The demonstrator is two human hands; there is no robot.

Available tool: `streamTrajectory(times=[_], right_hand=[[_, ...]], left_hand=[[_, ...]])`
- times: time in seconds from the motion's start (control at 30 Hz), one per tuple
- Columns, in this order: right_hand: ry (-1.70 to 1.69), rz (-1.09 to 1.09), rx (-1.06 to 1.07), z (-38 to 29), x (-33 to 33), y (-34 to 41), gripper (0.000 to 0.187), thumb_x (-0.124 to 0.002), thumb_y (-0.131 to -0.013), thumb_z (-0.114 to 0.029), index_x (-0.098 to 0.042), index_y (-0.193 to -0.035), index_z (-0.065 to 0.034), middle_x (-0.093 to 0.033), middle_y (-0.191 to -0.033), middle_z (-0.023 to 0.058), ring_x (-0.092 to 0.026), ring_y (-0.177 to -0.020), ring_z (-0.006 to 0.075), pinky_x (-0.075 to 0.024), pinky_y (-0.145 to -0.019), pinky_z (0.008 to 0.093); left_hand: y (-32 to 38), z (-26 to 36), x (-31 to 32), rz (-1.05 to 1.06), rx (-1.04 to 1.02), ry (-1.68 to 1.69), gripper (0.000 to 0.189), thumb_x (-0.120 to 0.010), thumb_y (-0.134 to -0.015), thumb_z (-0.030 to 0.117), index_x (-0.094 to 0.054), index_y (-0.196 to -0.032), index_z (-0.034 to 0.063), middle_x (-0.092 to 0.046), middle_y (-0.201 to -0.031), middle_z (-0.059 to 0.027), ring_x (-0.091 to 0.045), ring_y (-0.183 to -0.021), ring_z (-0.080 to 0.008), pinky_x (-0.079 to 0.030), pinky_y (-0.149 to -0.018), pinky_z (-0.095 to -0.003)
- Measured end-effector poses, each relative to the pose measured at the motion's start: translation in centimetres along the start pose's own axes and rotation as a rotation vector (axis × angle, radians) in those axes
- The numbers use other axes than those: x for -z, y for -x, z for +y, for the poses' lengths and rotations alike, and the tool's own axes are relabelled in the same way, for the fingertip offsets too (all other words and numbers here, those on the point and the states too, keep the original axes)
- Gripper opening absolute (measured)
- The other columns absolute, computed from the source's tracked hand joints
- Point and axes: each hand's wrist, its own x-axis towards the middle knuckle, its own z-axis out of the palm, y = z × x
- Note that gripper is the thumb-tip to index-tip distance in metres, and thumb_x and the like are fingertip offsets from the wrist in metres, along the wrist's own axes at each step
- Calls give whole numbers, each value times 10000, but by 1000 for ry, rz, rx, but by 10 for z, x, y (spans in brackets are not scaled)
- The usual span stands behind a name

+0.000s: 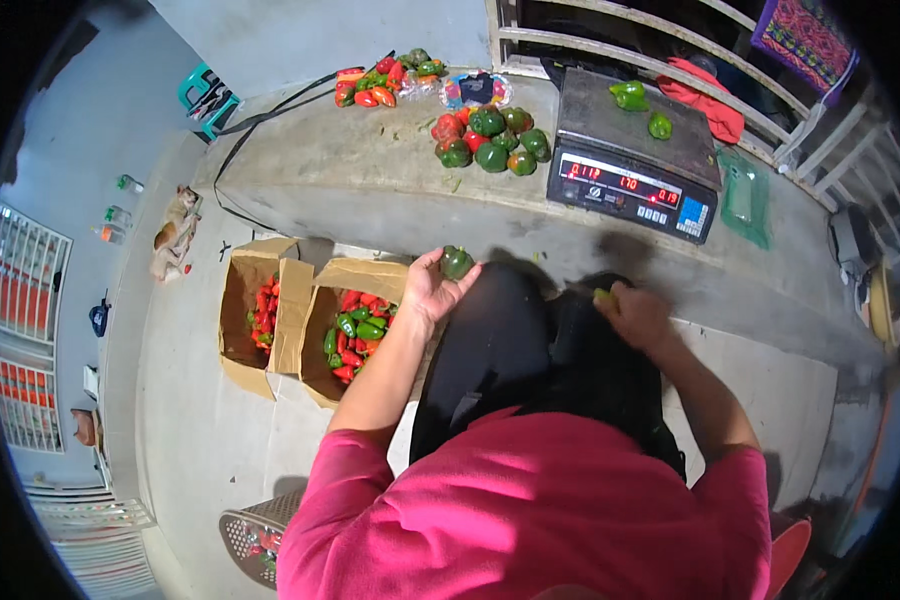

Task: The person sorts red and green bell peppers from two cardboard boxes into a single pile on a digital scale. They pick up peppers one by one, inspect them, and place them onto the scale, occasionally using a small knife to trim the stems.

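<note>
A dark green bell pepper (457, 264) rests in the fingers of my left hand (429, 291), beside my left knee. Over my right thigh, my right hand (639, 319) is closed around a small yellow-green object (605, 300), mostly hidden by the fingers, so its kind is unclear. Ahead, on a concrete ledge (375, 161), lies a heap of green and reddish bell peppers (491, 156). To its right stands a digital scale (570, 124) with its red display lit. Several green peppers (630, 96) sit on its platform.
Left of my legs are two cardboard boxes (289, 315) of red and green peppers. More peppers (381, 84) lie farther back, near a patterned plate (499, 91). A green plastic bag (746, 199) is beside the scale. A dog (174, 232) lies on the floor near black straps (232, 161).
</note>
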Motion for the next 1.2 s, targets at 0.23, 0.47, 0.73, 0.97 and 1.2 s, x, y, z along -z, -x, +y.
streamTrajectory(times=[0.23,0.47,0.73,0.97,1.2], right_hand=[[-106,169,32,6,-28,3,404,-479,-833,-456,-491,-780,-56,-556,-711,161,-567,-685,362,-442,-597,450],[-191,181,-25,6,-23,2,343,-532,-811,-390,-481,-750,-57,-526,-703,161,-540,-676,367,-419,-576,444],[-208,259,-10,13,-36,0,319,-565,-787,-361,-476,-725,-61,-510,-676,149,-541,-647,347,-411,-549,441],[-221,245,-25,15,-43,-6,309,-560,-794,-348,-474,-728,-58,-503,-670,152,-529,-647,360,-394,-550,449],[-109,210,-120,21,-51,2,289,-502,-848,-321,-485,-798,-37,-523,-681,198,-526,-658,398,-390,-570,446]], left_hand=[[-115,38,-35,274,-120,-383,270,-454,-893,399,-519,-949,143,-575,-879,-69,-557,-827,-249,-514,-653,-415],[-177,77,-150,280,-542,-629,509,-300,-872,529,-473,-1138,131,-521,-1126,-108,-526,-944,-273,-438,-776,-441],[-176,81,-125,261,-522,-725,459,-346,-874,408,-470,-1146,61,-493,-1119,-128,-468,-974,-264,-435,-773,-424],[-117,88,-64,355,-804,-824,371,-449,-871,291,-501,-1143,44,-504,-1020,-100,-492,-875,-188,-445,-681,-347],[-16,38,151,763,-1166,-1382,240,-534,-783,98,-538,-1008,13,-516,-913,-158,-507,-882,-293,-417,-789,-368]])
